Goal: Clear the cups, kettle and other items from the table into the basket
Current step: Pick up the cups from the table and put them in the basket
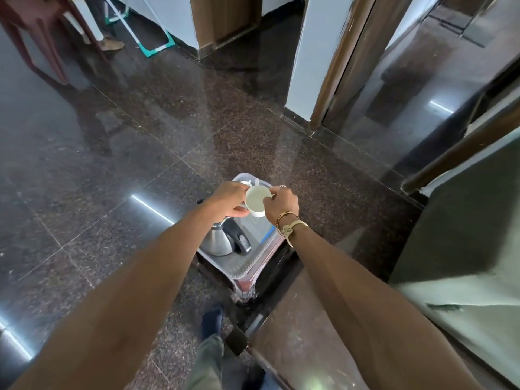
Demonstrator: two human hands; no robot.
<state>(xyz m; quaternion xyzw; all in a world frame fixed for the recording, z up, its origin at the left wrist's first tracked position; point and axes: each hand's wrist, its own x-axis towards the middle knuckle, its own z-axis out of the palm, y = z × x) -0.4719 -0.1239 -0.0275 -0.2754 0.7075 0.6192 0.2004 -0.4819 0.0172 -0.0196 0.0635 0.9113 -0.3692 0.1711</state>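
cup over basket, placing step

cup, white ceramic and seemingly empty [257, 199], held in the air just above the pale slotted plastic basket [247, 273] standing on the floor. gripped from both sides: left hand [228, 199] curled round the handle side, right hand [281, 204] pinching the opposite rim, gold bracelet [287, 216] at that wrist. already in the basket: steel kettle with black handle [218, 240] at the near end, and what looks like another white cup [244, 183] at the far end.

judged to be mid-placement. next calls for lowering into the free gap between kettle and far cup, keeping upright, steering off the kettle, letting go only once seated. no telling what remains to clear; only a dark polished table corner [295, 319] showing at lower right.

underfoot, glossy dark speckled granite floor [140, 136] with streaks of reflected light. beyond, white pillar [309, 52], wooden door frame [334, 66], red-brown plastic chair [33, 23] at far left.
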